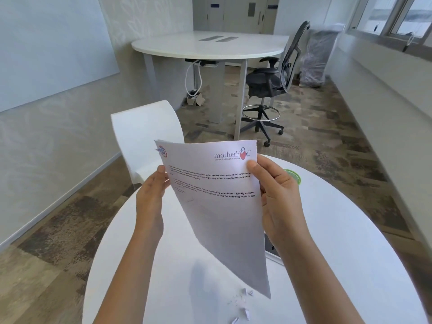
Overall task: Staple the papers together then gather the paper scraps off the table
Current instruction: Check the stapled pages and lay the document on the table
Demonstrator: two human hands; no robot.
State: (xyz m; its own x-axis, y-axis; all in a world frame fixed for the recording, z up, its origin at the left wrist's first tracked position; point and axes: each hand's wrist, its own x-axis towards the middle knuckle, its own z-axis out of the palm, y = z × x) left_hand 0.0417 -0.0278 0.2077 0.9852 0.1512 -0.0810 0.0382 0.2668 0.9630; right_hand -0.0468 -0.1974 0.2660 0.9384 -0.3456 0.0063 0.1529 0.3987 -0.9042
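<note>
I hold a stack of printed white papers [217, 206] upright above the round white table [350, 242]. My left hand [150, 197] grips the stack's left edge, and my right hand [278, 197] grips its right edge with the thumb on the front sheet. The top sheet carries a red-heart logo and bold text. Several small white paper scraps [244, 305] lie on the table near its front edge, below the papers' lower corner. A dark object [271, 247], maybe a stapler, peeks out from behind the papers and my right wrist.
A white curved chair back [145, 134] stands past the table's far left side. A green round object [293, 175] lies on the table behind my right hand. Farther off are a large white desk [210, 46], a black office chair [273, 83] and a plastic-wrapped bin [318, 57].
</note>
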